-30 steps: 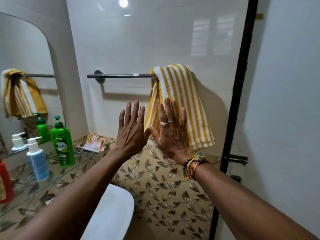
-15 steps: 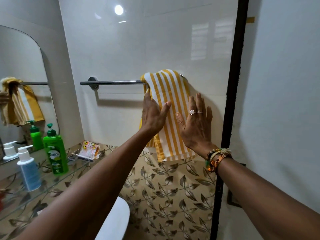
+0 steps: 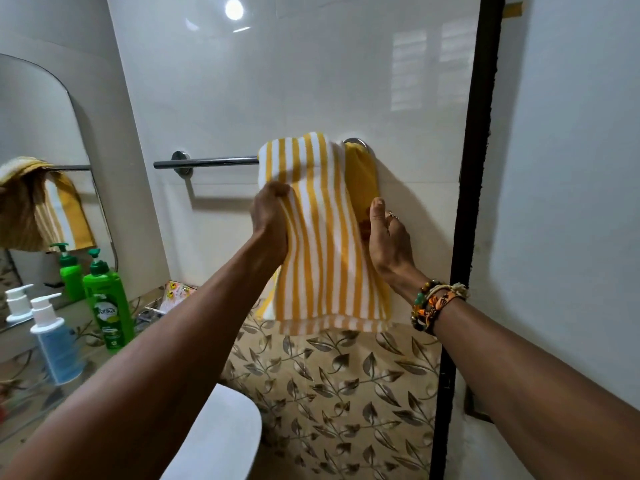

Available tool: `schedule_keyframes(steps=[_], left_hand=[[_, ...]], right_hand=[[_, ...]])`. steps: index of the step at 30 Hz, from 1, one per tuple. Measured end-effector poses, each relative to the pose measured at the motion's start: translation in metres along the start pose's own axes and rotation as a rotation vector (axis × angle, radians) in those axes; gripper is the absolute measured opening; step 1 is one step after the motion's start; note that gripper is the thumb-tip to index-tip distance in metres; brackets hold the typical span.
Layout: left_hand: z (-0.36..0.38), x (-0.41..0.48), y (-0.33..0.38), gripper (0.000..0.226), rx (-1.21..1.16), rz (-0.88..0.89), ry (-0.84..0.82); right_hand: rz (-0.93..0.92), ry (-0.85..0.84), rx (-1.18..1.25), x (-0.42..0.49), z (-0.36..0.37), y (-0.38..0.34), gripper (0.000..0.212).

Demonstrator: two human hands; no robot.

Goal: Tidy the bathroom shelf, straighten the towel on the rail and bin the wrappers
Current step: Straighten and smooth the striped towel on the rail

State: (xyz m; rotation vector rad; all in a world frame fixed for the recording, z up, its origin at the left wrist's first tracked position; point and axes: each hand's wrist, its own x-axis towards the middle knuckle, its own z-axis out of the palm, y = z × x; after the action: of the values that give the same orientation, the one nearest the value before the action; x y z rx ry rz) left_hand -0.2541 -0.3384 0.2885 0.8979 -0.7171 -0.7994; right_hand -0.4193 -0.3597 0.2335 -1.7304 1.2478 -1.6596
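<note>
Hanging straight ahead, the towel sits bunched at the right end of the rail, with bare bar running off leftward. My left hand grips its left edge; my right hand pinches the right edge. Spreading it, I judge, means pulling left.

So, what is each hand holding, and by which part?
Both hold the yellow-striped towel: left hand grips its left edge, right hand its right edge.
</note>
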Motion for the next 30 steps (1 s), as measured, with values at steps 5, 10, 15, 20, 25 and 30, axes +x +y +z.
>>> schedule_keyframes(steps=[5, 10, 15, 20, 25, 30], left_hand=[[-0.021, 0.018, 0.010, 0.023, -0.129, 0.044, 0.030], [-0.034, 0.018, 0.009, 0.018, -0.096, 0.043, 0.026], [-0.042, 0.016, 0.010, 0.029, -0.104, 0.021, 0.015], [-0.046, 0.018, 0.010, 0.028, -0.106, 0.029, 0.068], [-0.048, 0.021, 0.005, 0.029, -0.022, 0.038, 0.166], [-0.047, 0.021, -0.009, 0.030, 0.108, 0.060, 0.192]], right_hand=[[-0.020, 0.005, 0.014, 0.002, 0.012, 0.002, 0.056], [-0.024, 0.083, -0.018, 0.008, 0.026, 0.012, 0.046], [0.014, 0.191, -0.031, 0.009, 0.030, 0.010, 0.068], [0.302, 0.073, 0.202, 0.019, 0.019, 0.003, 0.068], [0.140, 0.035, 0.264, 0.013, 0.017, -0.009, 0.026], [-0.096, 0.123, 0.206, 0.008, 0.036, -0.051, 0.030]])
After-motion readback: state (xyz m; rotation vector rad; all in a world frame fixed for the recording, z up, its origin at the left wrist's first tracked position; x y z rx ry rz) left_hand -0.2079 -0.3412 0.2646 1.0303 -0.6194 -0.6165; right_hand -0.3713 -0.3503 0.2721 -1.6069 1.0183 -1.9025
